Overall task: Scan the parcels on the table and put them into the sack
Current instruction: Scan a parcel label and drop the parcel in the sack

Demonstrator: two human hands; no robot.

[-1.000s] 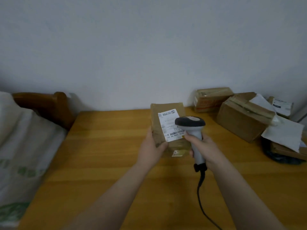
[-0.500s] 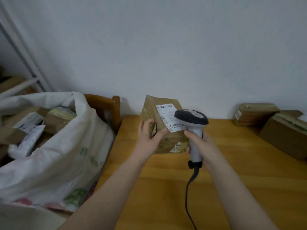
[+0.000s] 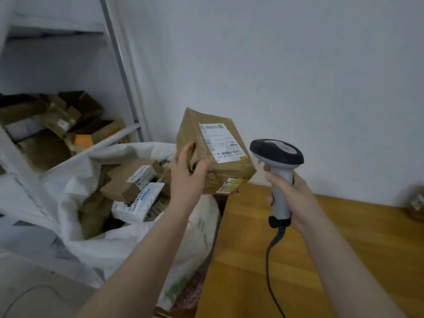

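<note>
One table edge: the wooden table (image 3: 321, 260) ends right beside the sack (image 3: 128, 244), and the sack's right side bulges up against that edge.
Open room: the sack's mouth gapes wide, with free air above its right rim and plain wall behind.
Parcel: the brown parcel (image 3: 229, 173) hangs tilted over the sack's right rim, touching nothing but a hand, white label up.
Left hand (image 3: 185, 177): fingers and thumb are wrapped round the parcel's near-left corner.
Right hand (image 3: 291, 198): to the right of the sack, fist clenched on the grip of the scanner (image 3: 276, 152), which stands apart from the parcel.
Cable (image 3: 269, 260): drops from the scanner and runs out of the bottom of the shot.
Hard to see: another parcel (image 3: 415, 203), well right of the sack, is blurry and cut off by the frame. The label text isn't readable.
Sack contents: a small brown box (image 3: 128, 180) sits on a white mailer bag (image 3: 140, 200), with more parcels half buried underneath.
Shelf (image 3: 103, 143): behind the sack, piled with jumbled cartons.
</note>
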